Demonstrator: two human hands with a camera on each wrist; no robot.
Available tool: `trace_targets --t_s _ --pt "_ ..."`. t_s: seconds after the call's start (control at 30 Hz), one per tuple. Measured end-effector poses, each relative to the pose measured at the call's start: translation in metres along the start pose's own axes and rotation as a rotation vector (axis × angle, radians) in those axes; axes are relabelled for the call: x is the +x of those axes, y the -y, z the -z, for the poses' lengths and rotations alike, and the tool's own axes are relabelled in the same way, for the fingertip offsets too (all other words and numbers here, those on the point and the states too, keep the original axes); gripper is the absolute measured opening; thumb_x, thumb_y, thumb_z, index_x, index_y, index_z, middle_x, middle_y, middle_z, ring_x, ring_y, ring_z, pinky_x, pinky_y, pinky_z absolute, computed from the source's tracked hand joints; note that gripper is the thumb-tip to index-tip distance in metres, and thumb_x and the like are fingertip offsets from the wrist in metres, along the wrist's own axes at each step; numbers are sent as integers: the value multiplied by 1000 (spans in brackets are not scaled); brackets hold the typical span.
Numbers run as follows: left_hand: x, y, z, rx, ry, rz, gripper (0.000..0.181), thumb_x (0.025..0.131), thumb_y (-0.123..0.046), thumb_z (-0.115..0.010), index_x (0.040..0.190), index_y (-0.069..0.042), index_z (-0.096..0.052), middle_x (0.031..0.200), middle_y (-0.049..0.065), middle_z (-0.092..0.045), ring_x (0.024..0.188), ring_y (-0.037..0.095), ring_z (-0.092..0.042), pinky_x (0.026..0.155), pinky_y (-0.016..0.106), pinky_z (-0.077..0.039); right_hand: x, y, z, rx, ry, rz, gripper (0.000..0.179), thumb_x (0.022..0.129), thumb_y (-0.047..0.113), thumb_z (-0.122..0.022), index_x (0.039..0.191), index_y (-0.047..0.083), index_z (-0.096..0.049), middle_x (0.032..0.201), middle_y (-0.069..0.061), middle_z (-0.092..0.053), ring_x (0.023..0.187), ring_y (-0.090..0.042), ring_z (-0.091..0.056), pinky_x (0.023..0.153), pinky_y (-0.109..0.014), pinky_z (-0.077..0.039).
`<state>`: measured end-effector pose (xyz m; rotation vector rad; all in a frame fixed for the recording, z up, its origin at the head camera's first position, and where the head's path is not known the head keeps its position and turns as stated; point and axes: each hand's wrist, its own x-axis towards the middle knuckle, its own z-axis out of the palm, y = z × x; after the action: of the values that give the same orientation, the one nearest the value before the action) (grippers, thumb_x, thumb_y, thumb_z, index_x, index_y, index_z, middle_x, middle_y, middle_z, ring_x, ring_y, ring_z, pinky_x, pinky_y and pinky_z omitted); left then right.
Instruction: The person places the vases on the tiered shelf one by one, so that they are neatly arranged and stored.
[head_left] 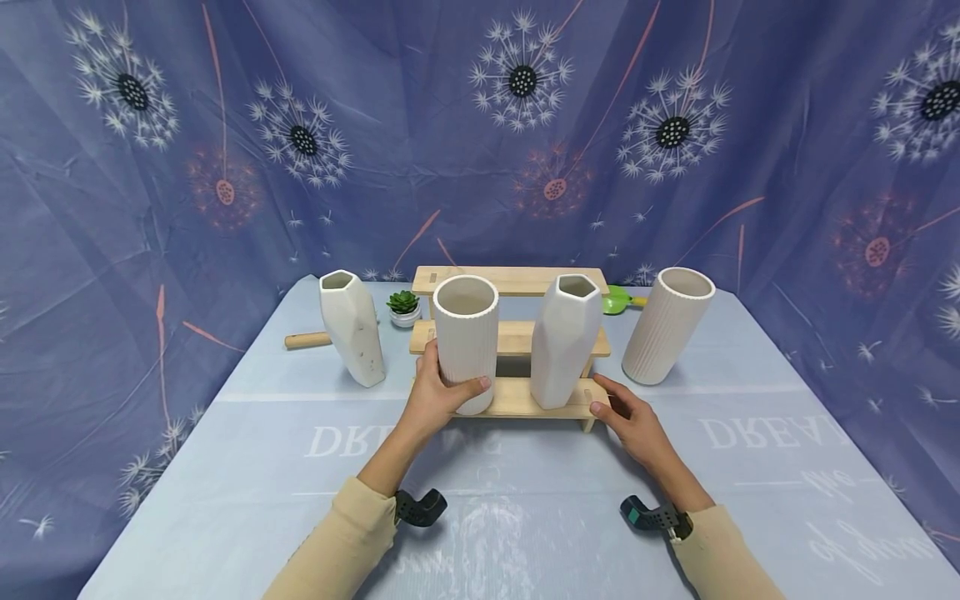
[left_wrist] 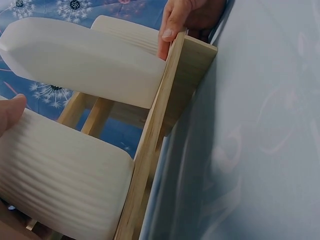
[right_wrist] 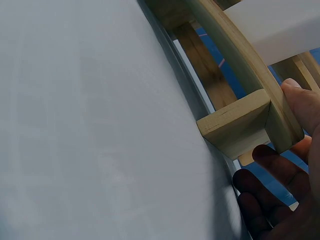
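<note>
A three-step wooden stand (head_left: 513,400) has two white vases on its lowest step. My left hand (head_left: 435,393) grips the ribbed cylindrical vase (head_left: 467,350), thumb across its front and fingers round its left side. That vase stands upright, its base at the step's front edge in the left wrist view. To its right stands a faceted vase (head_left: 564,346), which neither hand holds. My right hand (head_left: 636,421) holds the right end of the lowest step, and in the right wrist view the thumb (right_wrist: 295,92) lies on top of the plank with fingers below.
Left of the stand are another faceted vase (head_left: 351,329), a small potted succulent (head_left: 404,308) and a wooden handle (head_left: 307,340). To the right, a second ribbed vase (head_left: 666,329) stands before a green tool (head_left: 617,300). A patterned curtain (head_left: 420,142) hangs behind the table.
</note>
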<state>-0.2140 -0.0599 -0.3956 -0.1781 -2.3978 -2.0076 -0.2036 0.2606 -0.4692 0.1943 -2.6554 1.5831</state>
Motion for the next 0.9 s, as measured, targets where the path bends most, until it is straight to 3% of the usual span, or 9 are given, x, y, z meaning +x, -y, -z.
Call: trace_targets --t_s 0.2,0.5,0.73,0.9 --pt "-2 -2 1 23 5 -1 91 72 -23 -82 144 -24 -25 134 12 -31 126 27 -35 107 51 -30 1 -1 0 7 2 -5 56 93 32 -60 143 18 -41 137 -17 -51 120 -31 -53 84 -15 -45" --pt "-14 -24 9 -6 63 -15 86 77 -14 -77 144 -13 -24 141 16 -27 129 32 -36 108 52 -30 -2 9 1 -12 6 -12 55 93 28 -59 143 13 -41 135 -18 -52 116 -26 -54 82 -17 -46" --pt "-7 -2 13 32 50 -99 81 77 -22 -78 142 -19 -29 136 9 -38 124 27 -43 104 49 -34 -12 35 3 -40 1 2 53 94 25 -58 142 7 -41 133 -22 -54 107 -11 -53 82 -17 -46" --pt "-10 -4 20 30 51 -96 80 78 -21 -77 142 -21 -29 139 8 -36 126 28 -42 107 49 -33 -11 34 3 -37 -4 0 53 94 25 -58 142 8 -42 133 -21 -54 103 -1 -52 82 -17 -46"
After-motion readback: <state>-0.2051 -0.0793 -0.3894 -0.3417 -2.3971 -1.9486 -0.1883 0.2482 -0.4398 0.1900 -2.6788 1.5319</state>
